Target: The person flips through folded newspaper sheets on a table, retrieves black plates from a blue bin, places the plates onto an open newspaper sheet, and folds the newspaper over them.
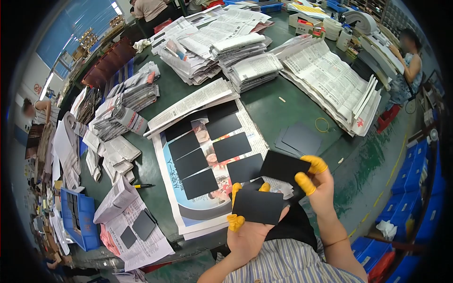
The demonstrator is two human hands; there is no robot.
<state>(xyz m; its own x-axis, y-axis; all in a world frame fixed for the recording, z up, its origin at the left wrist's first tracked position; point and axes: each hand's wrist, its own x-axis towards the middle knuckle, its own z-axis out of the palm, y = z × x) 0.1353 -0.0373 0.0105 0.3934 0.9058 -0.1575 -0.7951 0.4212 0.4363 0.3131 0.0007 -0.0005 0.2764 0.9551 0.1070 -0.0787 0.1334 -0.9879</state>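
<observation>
My left hand (pixel 247 241), yellow finger cots on its fingertips, supports a flat dark rectangular plate (pixel 257 207) over the palm, gripped at its edges. Between cot-covered thumb and fingers, my right hand (pixel 322 186) pinches the corner of a blacker rectangular plate (pixel 284 166), just above and right of the first. Beyond both hands lies a spread newspaper (pixel 173 202), with several similar black plates (pixel 199 184) laid out in two columns. More grey plates (pixel 302 138) are fanned on the green table at the right. Whether either hand holds more than one plate, I cannot tell.
Newspaper piles (pixel 255 70) cover the far side of the green table (pixel 257 104). Another newspaper stack (pixel 335 82) is at right, near a rubber band (pixel 322 125). A marker (pixel 144 186) and blue bin (pixel 78 219) are at left. A seated person (pixel 411 70) is at right.
</observation>
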